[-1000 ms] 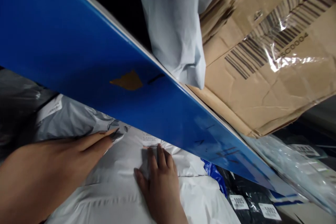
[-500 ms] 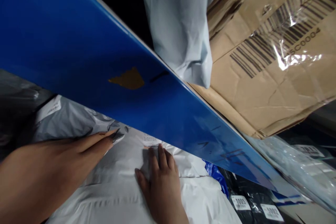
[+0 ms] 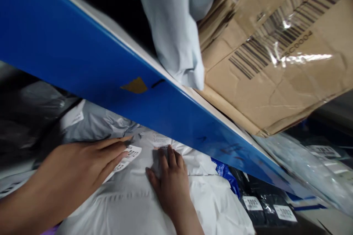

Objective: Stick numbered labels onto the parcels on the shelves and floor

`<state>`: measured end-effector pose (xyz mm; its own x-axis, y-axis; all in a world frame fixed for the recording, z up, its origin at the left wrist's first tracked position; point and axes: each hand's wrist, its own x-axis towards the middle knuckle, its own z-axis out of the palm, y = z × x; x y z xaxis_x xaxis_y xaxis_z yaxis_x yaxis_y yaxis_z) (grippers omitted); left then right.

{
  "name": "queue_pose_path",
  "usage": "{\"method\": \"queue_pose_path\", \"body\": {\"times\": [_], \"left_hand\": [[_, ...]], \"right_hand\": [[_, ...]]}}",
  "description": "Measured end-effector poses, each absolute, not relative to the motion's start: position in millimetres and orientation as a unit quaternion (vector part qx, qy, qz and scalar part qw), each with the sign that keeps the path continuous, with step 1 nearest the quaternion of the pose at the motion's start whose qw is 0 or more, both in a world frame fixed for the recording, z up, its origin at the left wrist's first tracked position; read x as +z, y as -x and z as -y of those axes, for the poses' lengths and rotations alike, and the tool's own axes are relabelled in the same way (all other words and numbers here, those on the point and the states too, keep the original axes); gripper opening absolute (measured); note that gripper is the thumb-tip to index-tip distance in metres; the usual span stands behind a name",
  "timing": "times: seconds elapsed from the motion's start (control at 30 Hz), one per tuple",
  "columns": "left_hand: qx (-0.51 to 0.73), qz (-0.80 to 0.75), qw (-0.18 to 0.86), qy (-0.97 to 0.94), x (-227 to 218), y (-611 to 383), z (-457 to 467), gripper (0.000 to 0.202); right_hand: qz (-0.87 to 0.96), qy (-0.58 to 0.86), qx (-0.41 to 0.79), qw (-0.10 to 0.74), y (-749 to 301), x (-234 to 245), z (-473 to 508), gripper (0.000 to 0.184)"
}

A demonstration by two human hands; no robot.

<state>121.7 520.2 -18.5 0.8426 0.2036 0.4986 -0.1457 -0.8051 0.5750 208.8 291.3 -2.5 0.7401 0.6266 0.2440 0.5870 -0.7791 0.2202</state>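
I see the left hand [image 3: 79, 165] flat, fingers extended, on a white label [image 3: 129, 156]; right hand [image 3: 171, 183] pressed flat, fingers together, on the white mailer bag [image 3: 132, 202] under the blue shelf [image 3: 110, 69].

Blue shelf beam [image 3: 82, 62]; taped cardboard box [image 3: 275, 80] above; black labelled packets [image 3: 264, 205] below.

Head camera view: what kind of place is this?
Probably a parcel warehouse or sorting room: a blue shelf beam, a barcoded cardboard box above it, and white mailing bags below with numbered labels.
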Motion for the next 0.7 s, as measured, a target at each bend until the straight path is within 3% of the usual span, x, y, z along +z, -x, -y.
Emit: {"method": "queue_pose_path", "body": {"times": [0.1, 0.2, 0.33, 0.53, 0.7], "left_hand": [[0.153, 0.014, 0.413, -0.898, 1, -118, -514, 0.040], [0.068, -0.014, 0.533, -0.843, 14, -111, -507, 0.043], [0.008, -0.043, 0.631, -0.774, 21, -95, -500, 0.044], [0.008, -0.075, 0.664, -0.744, 32, -71, -489, 0.041], [0.026, -0.097, 0.656, -0.748, 25, -42, -465, 0.037]], "right_hand": [[-0.340, -0.931, 0.119, -0.061, -206, 11, -293, 0.044], [-0.337, -0.891, 0.071, -0.296, -193, 30, -295, 0.026], [-0.250, -0.803, -0.102, -0.532, -162, 45, -303, 0.025], [-0.131, -0.674, -0.135, -0.714, -126, 35, -323, 0.027], [-0.104, -0.664, -0.057, -0.739, -93, 25, -323, 0.029]]}}
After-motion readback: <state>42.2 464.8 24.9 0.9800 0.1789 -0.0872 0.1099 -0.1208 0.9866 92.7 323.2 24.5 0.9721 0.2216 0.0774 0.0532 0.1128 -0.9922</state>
